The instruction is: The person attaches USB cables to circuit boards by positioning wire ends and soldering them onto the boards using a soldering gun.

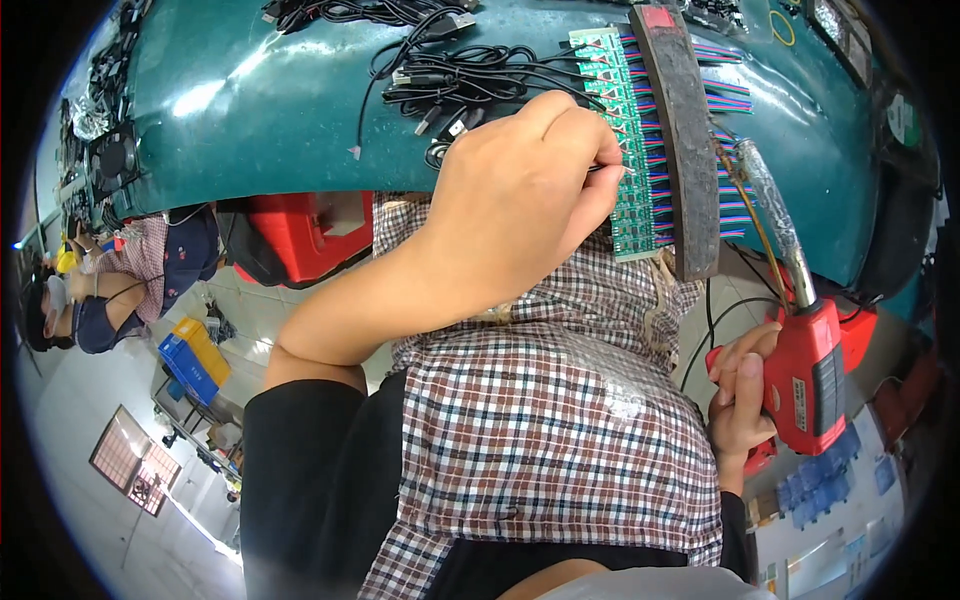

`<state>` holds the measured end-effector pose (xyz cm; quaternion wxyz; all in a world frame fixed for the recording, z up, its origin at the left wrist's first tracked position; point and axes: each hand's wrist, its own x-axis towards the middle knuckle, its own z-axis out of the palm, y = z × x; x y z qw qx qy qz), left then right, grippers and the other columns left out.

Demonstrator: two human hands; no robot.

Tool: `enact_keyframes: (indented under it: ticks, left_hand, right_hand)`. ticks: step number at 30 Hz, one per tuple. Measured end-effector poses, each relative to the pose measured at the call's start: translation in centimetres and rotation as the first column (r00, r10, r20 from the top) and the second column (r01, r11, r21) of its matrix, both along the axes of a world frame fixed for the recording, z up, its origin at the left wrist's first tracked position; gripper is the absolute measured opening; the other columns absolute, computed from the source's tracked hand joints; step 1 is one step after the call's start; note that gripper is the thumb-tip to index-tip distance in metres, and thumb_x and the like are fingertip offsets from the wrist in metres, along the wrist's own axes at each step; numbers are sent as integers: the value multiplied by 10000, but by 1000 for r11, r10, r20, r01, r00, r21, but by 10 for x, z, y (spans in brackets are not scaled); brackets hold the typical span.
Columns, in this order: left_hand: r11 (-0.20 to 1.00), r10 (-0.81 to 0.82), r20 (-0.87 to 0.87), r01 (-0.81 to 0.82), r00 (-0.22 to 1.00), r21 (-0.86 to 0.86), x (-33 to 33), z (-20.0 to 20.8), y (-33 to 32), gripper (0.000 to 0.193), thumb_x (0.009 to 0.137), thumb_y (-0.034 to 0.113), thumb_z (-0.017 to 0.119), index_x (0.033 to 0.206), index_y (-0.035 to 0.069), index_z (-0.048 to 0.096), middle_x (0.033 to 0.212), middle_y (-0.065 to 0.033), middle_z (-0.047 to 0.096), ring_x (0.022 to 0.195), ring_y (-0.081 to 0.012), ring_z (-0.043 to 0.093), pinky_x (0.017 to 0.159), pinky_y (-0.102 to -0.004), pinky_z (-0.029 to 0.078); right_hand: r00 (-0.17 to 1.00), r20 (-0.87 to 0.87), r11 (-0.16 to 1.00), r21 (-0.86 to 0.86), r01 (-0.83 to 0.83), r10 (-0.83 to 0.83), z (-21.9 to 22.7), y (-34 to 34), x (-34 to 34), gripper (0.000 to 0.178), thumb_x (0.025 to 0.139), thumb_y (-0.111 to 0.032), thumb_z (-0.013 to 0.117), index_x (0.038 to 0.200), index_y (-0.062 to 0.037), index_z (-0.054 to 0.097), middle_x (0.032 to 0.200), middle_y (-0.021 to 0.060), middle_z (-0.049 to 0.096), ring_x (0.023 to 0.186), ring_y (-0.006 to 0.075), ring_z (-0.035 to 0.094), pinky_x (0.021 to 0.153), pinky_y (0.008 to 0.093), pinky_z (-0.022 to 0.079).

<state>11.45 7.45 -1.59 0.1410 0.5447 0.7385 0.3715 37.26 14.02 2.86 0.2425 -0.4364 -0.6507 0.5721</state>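
A green circuit-board panel (628, 150) lies near the table's front edge, with black USB cables (470, 75) running to its left side and thin coloured wires (735, 97) coming out on the right. A dark bar (685, 150) with a red patch at its far end lies across those wires. My left hand (540, 180) pinches a thin black cable end against the panel's left part; the fingers hide most of it. In my right hand (742, 390) is a red soldering gun (808, 380), its metal barrel pointing up past the bar's right side, with a thin feed tube (765, 235) alongside.
The green tabletop (270, 110) spans the far side, with more black cables (350, 12) at the back. A red stool (320, 235) stands below the edge. Another person (110, 280) sits at far left, near a blue and yellow crate (195, 360).
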Motion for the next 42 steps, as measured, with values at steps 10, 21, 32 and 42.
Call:
enact_keyframes:
  ticks: [10, 21, 32, 42]
  left_hand:
    - [997, 78, -121, -75, 990, 29, 8, -14, 6, 113, 767, 74, 751, 803, 69, 645, 727, -28, 598, 630, -165, 624, 531, -287, 470]
    - [995, 103, -143, -103, 984, 8, 11, -12, 7, 127, 758, 67, 755, 794, 69, 633, 718, -17, 603, 630, -157, 628, 538, -286, 481]
    - [994, 113, -162, -114, 980, 6, 13, -13, 7, 136, 751, 64, 754, 780, 75, 622, 712, -10, 604, 627, -154, 629, 540, -284, 482]
    - [993, 119, -166, -119, 979, 9, 12, -13, 7, 139, 734, 46, 745, 775, 69, 615, 712, -15, 609, 618, -158, 636, 527, -283, 485]
  right_hand:
    - [973, 199, 985, -151, -86, 116, 4, -9, 13, 121, 923, -60, 577, 987, -2, 493, 746, 68, 511, 537, 103, 426, 538, 264, 411]
    - [976, 179, 974, -213, -82, 121, -1, -6, 12, 123, 905, -51, 592, 992, -8, 516, 758, 68, 517, 607, 120, 469, 564, 263, 410]
    - [968, 231, 976, -212, -53, 102, -3, -7, 10, 108, 906, -40, 580, 952, -26, 483, 739, 71, 511, 571, 113, 442, 553, 263, 421]
    - [978, 156, 981, -161, -111, 136, -5, -6, 15, 127, 916, -71, 584, 945, -22, 471, 748, 77, 515, 514, 87, 395, 506, 247, 391]
